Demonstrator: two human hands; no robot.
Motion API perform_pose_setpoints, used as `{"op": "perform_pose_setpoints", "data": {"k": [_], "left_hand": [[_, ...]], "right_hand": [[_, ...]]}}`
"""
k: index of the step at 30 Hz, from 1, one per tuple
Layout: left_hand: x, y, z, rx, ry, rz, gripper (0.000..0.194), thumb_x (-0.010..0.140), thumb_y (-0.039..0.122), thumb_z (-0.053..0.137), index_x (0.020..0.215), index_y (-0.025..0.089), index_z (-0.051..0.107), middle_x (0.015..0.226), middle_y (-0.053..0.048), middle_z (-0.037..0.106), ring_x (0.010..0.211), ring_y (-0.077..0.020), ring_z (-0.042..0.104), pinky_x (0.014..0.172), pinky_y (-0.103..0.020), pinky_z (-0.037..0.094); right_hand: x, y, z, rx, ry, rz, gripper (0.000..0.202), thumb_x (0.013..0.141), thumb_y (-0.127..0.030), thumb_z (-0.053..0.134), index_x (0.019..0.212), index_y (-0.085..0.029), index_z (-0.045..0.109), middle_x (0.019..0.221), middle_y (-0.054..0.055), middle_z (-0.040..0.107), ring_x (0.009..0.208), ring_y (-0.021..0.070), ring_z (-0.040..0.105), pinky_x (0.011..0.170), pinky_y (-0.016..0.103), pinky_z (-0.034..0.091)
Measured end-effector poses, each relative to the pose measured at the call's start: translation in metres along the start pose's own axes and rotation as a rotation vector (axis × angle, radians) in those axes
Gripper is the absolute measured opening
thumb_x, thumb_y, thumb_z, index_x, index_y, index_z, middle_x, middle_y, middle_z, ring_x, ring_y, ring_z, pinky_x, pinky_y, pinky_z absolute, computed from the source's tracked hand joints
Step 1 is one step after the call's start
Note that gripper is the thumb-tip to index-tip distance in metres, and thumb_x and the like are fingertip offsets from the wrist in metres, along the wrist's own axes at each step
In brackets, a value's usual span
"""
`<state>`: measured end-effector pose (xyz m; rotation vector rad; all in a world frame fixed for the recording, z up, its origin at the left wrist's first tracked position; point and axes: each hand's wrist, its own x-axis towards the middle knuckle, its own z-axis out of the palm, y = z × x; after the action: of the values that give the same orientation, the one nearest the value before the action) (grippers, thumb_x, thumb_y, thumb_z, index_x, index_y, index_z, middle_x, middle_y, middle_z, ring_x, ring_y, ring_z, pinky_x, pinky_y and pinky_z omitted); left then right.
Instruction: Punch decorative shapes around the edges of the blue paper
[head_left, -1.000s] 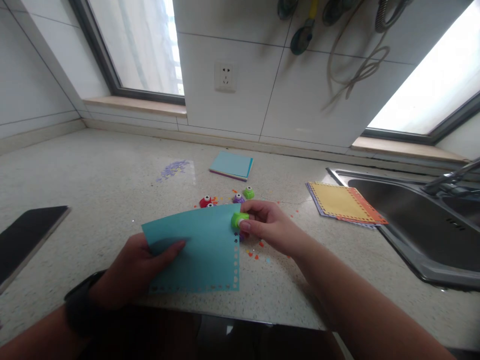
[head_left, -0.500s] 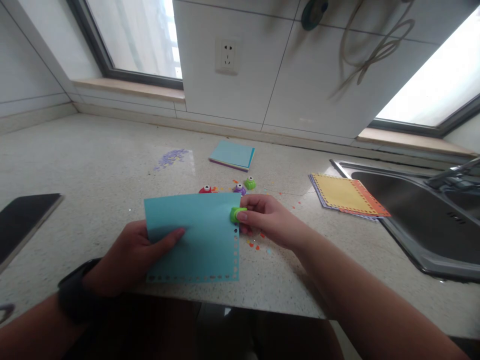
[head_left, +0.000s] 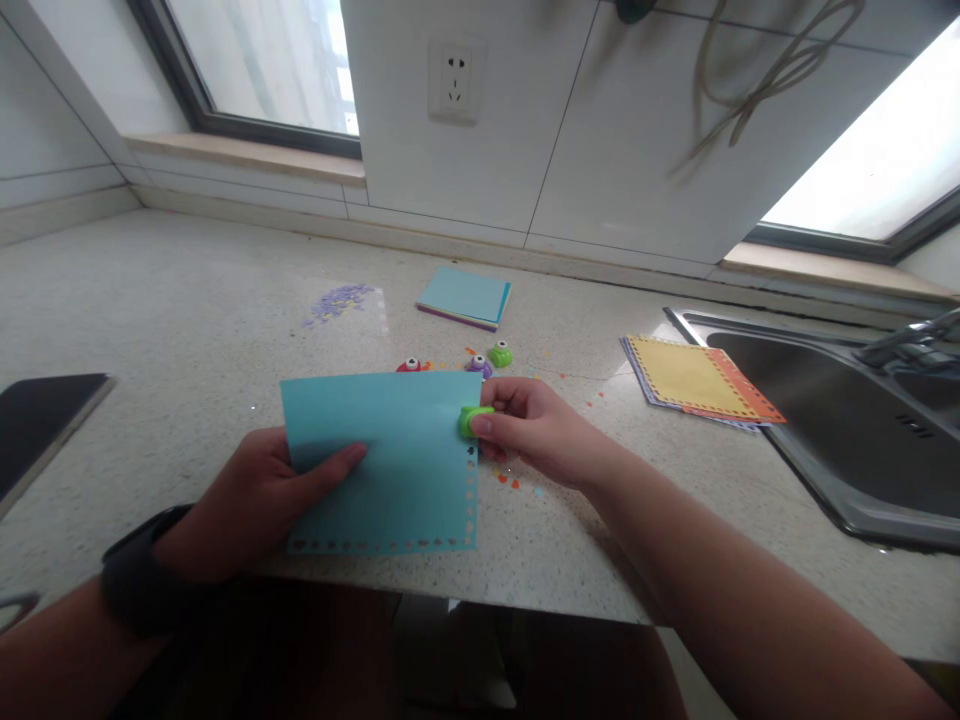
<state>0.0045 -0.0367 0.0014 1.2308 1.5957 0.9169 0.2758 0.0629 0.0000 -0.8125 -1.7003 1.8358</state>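
A light blue sheet of paper (head_left: 397,460) has small punched holes along its bottom edge and the lower part of its right edge. My left hand (head_left: 277,495) grips its left side, thumb on top and the other fingers hidden behind. At the right edge, above the holes, my right hand (head_left: 529,430) pinches a green craft punch (head_left: 470,421) that sits over the paper's border. Just beyond the sheet stand a red punch (head_left: 410,366), a purple punch (head_left: 478,366) and another green punch (head_left: 501,354). The paper partly hides the red one.
Stacked coloured paper (head_left: 465,297) lies near the wall, with purple paper bits (head_left: 337,303) to its left. Punched yellow and orange sheets (head_left: 694,378) rest at the edge of the sink (head_left: 840,430). A dark flat object (head_left: 49,425) is at the far left.
The camera view has tilted slightly, so the counter items appear a little higher. Both hands keep their holds on the paper and the green punch, which remains at the right edge.
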Motion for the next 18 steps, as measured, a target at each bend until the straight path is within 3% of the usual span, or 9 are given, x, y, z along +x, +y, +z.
{"op": "perform_pose_setpoints", "data": {"k": [9,18], "left_hand": [[0.003,-0.013,-0.003,-0.02,-0.013,-0.008,0.029,0.08,0.049,0.077,0.09,0.022,0.077,0.093,-0.004,0.083,0.08,-0.0256,0.079,0.07,-0.034,0.067],[0.002,-0.01,-0.002,-0.009,0.002,0.01,0.029,0.079,0.048,0.078,0.089,0.021,0.077,0.092,-0.003,0.083,0.081,-0.0256,0.079,0.069,-0.032,0.066]], "right_hand": [[0.0,-0.001,0.001,0.002,-0.001,0.005,0.031,0.083,-0.04,0.078,0.077,-0.018,0.058,0.062,-0.002,0.06,0.053,0.009,0.049,0.047,0.021,0.035],[-0.001,-0.002,0.0,-0.056,-0.007,0.014,0.03,0.086,-0.042,0.076,0.079,-0.018,0.059,0.062,-0.002,0.061,0.051,0.0088,0.048,0.047,0.022,0.035]]}}
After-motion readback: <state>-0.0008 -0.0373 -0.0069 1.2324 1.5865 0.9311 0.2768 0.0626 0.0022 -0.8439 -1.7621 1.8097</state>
